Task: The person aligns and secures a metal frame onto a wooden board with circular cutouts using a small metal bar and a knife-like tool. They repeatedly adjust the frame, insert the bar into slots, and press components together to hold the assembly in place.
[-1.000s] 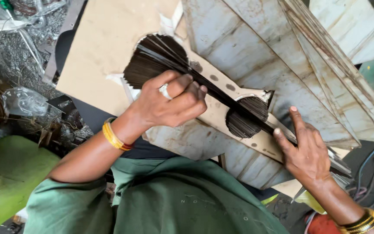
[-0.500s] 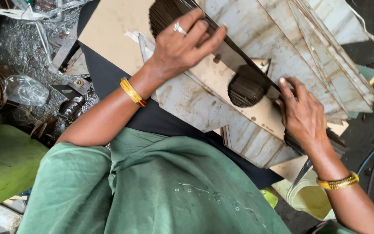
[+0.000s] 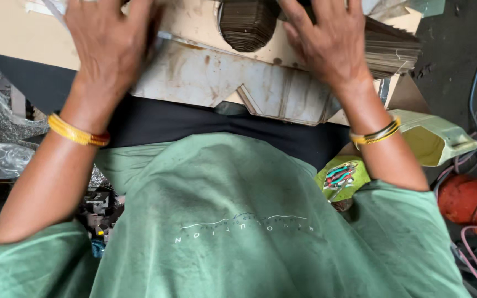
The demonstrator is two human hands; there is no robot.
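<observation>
both flat, open hands, left hand (image 3: 109, 47) at 11 o'clock and right hand (image 3: 327, 44) at 1, press the cardboard stack (image 3: 249, 25), not lifted yet.

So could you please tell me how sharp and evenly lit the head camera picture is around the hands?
In the head view, the left hand is smeared by motion blur at its fingers, while the right hand and the dark stack of sheets read sharper. Light is soft daylight with no hard glare. The green shirt is crisp, and the frame's top edge crops both hands.
</observation>
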